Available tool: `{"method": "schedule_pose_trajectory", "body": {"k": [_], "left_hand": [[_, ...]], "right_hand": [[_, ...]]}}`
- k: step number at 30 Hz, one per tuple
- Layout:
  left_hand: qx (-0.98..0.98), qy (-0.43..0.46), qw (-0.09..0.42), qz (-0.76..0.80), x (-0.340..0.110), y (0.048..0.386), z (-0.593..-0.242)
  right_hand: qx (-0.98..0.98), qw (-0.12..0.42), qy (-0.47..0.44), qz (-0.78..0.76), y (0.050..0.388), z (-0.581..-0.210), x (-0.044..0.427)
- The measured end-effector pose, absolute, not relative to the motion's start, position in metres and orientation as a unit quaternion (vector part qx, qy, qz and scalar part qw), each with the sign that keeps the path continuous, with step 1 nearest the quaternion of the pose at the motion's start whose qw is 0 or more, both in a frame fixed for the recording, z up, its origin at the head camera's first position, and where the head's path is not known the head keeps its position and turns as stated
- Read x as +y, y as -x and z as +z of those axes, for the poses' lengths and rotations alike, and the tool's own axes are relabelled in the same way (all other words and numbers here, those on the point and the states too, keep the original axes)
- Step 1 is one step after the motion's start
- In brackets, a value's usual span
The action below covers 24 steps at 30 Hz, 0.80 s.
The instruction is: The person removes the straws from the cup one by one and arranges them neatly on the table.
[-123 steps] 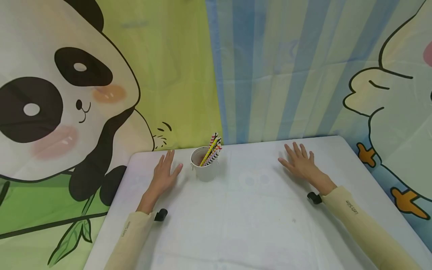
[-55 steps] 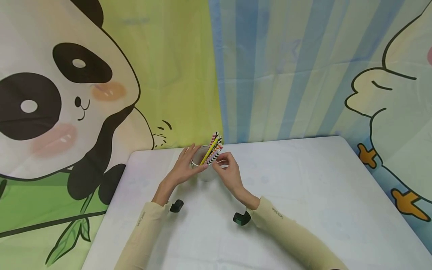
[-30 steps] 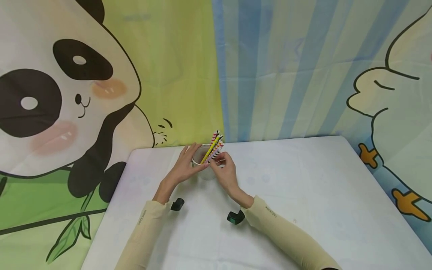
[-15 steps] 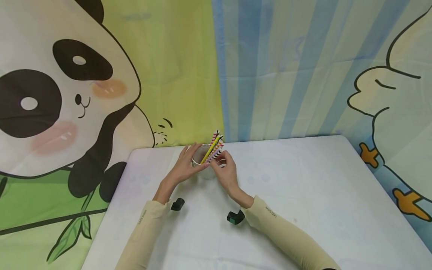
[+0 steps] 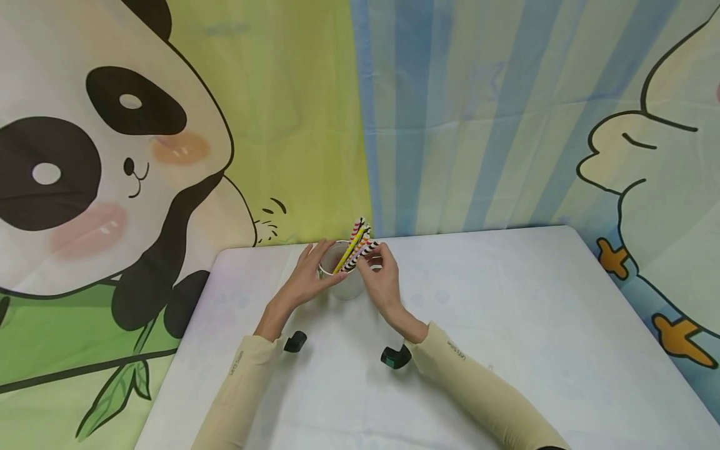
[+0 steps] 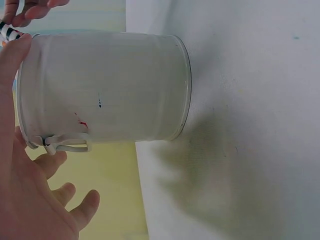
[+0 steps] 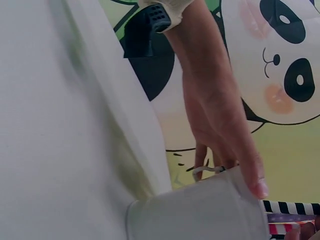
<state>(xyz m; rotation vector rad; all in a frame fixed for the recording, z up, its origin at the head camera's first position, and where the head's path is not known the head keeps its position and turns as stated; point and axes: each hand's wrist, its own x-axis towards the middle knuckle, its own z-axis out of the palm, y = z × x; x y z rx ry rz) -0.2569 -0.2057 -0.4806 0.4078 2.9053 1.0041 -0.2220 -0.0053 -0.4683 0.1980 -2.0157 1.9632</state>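
A small white bucket (image 5: 347,290) stands upright near the table's back edge, with several patterned straws leaning to the right in it. My left hand (image 5: 304,278) holds the bucket by its rim, thumb at the near side and fingers around the left side. In the left wrist view the bucket's wall (image 6: 110,87) shows a small wire handle (image 6: 72,142) beside the fingers. With thumb and fingertips, my right hand (image 5: 384,284) pinches the upper part of a black-and-white striped straw (image 5: 350,265), which leans outward; its lower end is hidden. A yellow straw (image 5: 347,250) rests among the others.
A white cloth covers the table (image 5: 478,312). Behind it hangs a printed backdrop (image 5: 298,125) with a panda and stripes. Each wrist carries a black camera, the right one (image 5: 396,357) close above the table.
From lying apart, both hands have come to the bucket; the left took its rim. Lately the right hand has risen slightly rightward, and the black-and-white straw now leans further out from the bunch.
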Motion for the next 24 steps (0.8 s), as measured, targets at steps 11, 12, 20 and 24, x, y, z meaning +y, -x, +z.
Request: {"method": "schedule_pose_trajectory", "body": {"k": [11, 12, 20, 24], "left_hand": [[0.936, -0.132, 0.024, 0.327, -0.206, 0.256, -0.482], [0.936, -0.132, 0.024, 0.326, -0.206, 0.257, -0.482], [0.934, -0.133, 0.021, 0.330, -0.206, 0.258, -0.483], [0.933, -0.135, 0.020, 0.334, -0.207, 0.258, -0.484]], "right_hand": [[-0.688, 0.157, -0.077, 0.705, 0.224, -0.445, 0.012], [-0.687, 0.158, -0.079, 0.705, 0.223, -0.443, 0.014], [-0.668, 0.161, -0.083, 0.722, 0.220, -0.422, 0.026], [-0.656, 0.174, -0.092, 0.729, 0.220, -0.411, 0.033]]}}
